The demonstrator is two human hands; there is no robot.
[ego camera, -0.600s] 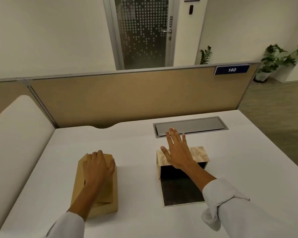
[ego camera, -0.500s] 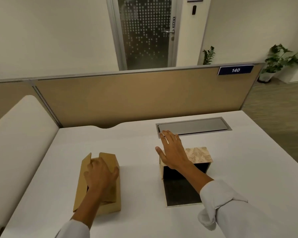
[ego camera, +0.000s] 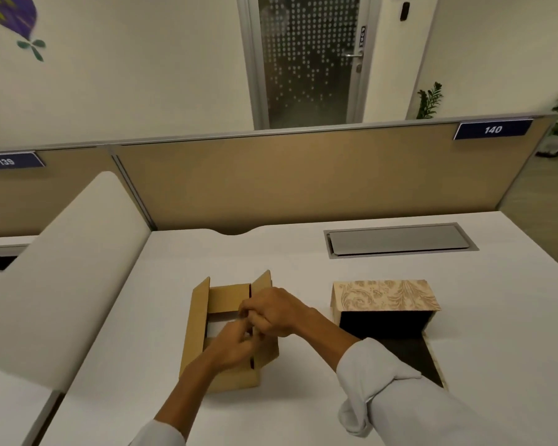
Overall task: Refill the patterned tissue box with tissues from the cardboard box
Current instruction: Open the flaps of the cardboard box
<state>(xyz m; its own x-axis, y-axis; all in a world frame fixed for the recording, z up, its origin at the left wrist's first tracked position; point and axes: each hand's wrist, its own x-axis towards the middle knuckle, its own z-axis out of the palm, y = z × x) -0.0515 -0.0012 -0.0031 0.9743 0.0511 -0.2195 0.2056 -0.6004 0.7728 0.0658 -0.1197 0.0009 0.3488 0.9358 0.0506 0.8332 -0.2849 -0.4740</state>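
Note:
A brown cardboard box [ego camera: 197,329] lies on the white desk left of centre, its side flaps raised. White tissues [ego camera: 218,328] show inside it. My left hand [ego camera: 236,346] reaches into the box opening, fingers curled around the tissues' near edge. My right hand [ego camera: 271,312] is over the same opening, fingers bent and pinched at the box's right flap. The patterned tissue box [ego camera: 384,296] stands to the right, beige with a leaf print. Its dark lid [ego camera: 409,352] lies open flat toward me, and the inside looks dark.
A grey cable hatch [ego camera: 400,241] is set in the desk behind the patterned box. A tan partition [ego camera: 303,178] closes the far edge, with a white padded divider [ego camera: 62,272] on the left. The desk's right edge drops to the floor.
My right hand left the patterned box and moved left to the cardboard box. The cardboard box flaps are now open, and my left hand has gone from resting on top to reaching inside.

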